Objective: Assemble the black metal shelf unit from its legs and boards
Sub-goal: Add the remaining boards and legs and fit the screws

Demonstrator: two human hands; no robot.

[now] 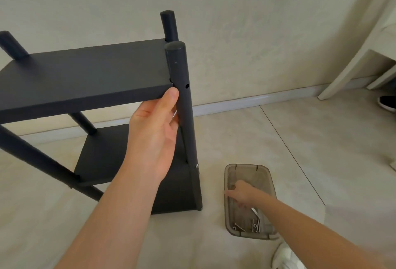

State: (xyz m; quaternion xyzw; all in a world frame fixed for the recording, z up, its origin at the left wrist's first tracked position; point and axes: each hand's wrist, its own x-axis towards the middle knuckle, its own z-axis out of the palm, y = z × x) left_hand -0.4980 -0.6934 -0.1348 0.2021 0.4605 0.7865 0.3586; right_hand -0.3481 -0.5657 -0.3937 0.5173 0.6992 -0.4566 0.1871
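Shelf unit [100, 155], black, stands upright on the tiled floor [278, 140] near the wall [235, 32], with its long axis vertical.
It has four round legs [169, 24] pointing up and three flat boards, one above the other. The left hand [156, 133] grips the front right leg [179, 65] just under the top board [85, 75], thumb at the board's corner. The right hand [242, 191], well apart from it, reaches into one translucent grey box [248, 165] beside the unit, where a few screws [256, 224] lie; I cannot tell if it holds anything.
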